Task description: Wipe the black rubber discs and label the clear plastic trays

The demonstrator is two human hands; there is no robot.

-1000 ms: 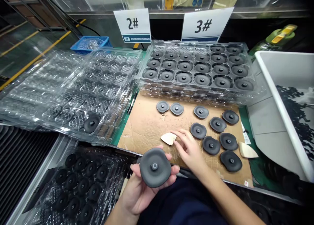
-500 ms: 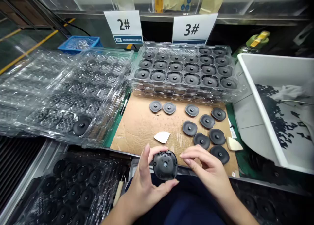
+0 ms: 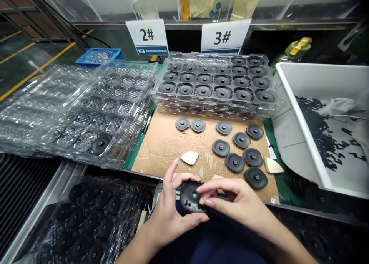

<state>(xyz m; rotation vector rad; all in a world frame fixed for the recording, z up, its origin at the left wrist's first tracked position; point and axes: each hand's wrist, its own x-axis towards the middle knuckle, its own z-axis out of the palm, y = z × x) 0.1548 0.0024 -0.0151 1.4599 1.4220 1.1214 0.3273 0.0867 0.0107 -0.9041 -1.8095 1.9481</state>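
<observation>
My left hand (image 3: 173, 206) grips a round black plastic part (image 3: 188, 196) by its edge, thumb below and fingers above. The part is tilted, its underside with small pegs facing me. My right hand (image 3: 227, 196) is closed in a pinch at the part's right rim, fingertips covering that side; whether a small piece is between them is hidden. Beyond the hands, a white wedge-shaped pad (image 3: 189, 157) lies on the cardboard sheet (image 3: 161, 148). Several similar discs (image 3: 235, 162) rest on the cardboard, stem side up.
Clear trays filled with discs (image 3: 204, 91) stand at the back. On the left are more clear trays (image 3: 115, 102), one disc (image 3: 100, 143) in the near corner. A white bin (image 3: 300, 141) with black scraps stands right. A cream wedge (image 3: 273, 165) lies nearby. Lower left sits another filled tray (image 3: 86, 214).
My right hand has moved left onto the part's rim; before, it was apart from it. The part has turned and tilted in my left hand. The camera view has shifted slightly.
</observation>
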